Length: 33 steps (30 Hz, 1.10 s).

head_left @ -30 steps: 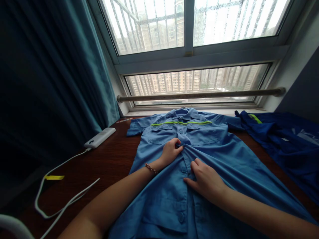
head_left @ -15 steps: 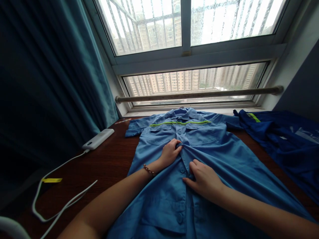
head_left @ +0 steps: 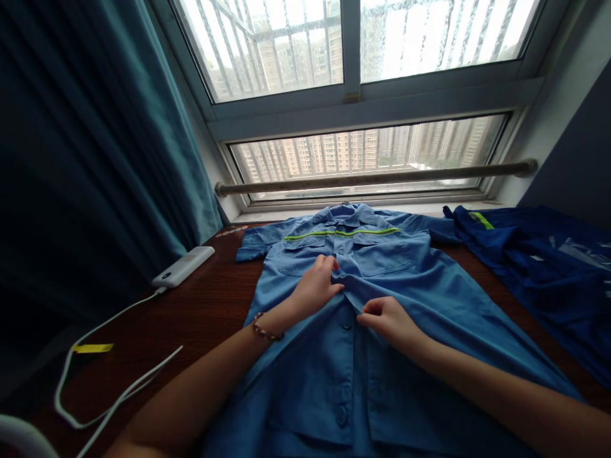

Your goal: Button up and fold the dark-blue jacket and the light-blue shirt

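Observation:
A light blue short-sleeved work shirt (head_left: 305, 356) lies front up, its collar toward the window and a yellow-green stripe across the chest. My left hand (head_left: 312, 286), a braided bracelet at its wrist, is over the middle of the front, thumb and fingers apart around a shirt button (head_left: 340, 275). Just to the right and lower, my right hand (head_left: 394, 324) pinches the edge of the shirt's front opening between thumb and curled fingers. Below the hands, the front parts at a lower button (head_left: 347, 325) and at another button (head_left: 341, 416) near the hem.
The shirt rests on a dark red-brown wooden table (head_left: 214, 318). At left are a white power bank (head_left: 184, 267), a white cable (head_left: 117, 410) and a teal curtain (head_left: 157, 159). A darker blue garment (head_left: 534, 267) lies at right. Behind is a window with a horizontal rail (head_left: 377, 179).
My left thumb and fingers have spread, releasing the cloth near the button. My right hand has moved up slightly and closed its fingertips on the front edge. The view has shifted a little.

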Tool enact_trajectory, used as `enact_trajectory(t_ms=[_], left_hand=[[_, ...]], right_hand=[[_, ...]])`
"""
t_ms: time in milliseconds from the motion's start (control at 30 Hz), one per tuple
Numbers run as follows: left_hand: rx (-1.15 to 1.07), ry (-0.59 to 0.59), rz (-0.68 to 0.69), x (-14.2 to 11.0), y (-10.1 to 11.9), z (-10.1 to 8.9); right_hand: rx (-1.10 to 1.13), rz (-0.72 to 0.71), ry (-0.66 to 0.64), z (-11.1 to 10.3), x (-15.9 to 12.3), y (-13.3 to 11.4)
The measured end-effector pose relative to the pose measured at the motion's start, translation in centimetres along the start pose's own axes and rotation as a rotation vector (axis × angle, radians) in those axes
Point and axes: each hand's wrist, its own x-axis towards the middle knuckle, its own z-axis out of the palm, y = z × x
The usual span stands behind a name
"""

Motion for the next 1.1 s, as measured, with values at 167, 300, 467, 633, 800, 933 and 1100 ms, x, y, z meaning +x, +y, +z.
enact_trajectory(t_ms=[167,300,467,633,800,933,1100], left_hand=[[0.007,-0.495,0.136,-2.0,2.4,-1.7],[-0.062,-0.547,0.151,-2.5,1.8,0.0],[-0.301,-0.433,0.011,-1.7,1.1,1.5],[-0.854,-0.429,-0.269,-1.6,1.5,3.2],[-1.070,-0.580,-0.399,-1.7,0.9,4.4],[-1.155,-0.624,-0.441,-1.5,0.3,4.1],[-1.122,-0.569,-0.508,-1.2,0.3,3.9]], right_hand=[[0.281,0.198,-0.003,-0.8,0.2,-0.5],[0.402,0.227,-0.040,-1.7,0.6,-0.6],[0.544,0.212,-0.045,-2.5,1.7,0.2],[0.511,0.150,-0.054,-2.6,2.1,0.9],[0.221,-0.039,-0.014,-2.1,1.5,0.4],[-0.063,-0.203,0.053,-2.4,1.6,0.0],[0.029,0.008,-0.138,-3.5,2.2,-0.2]])
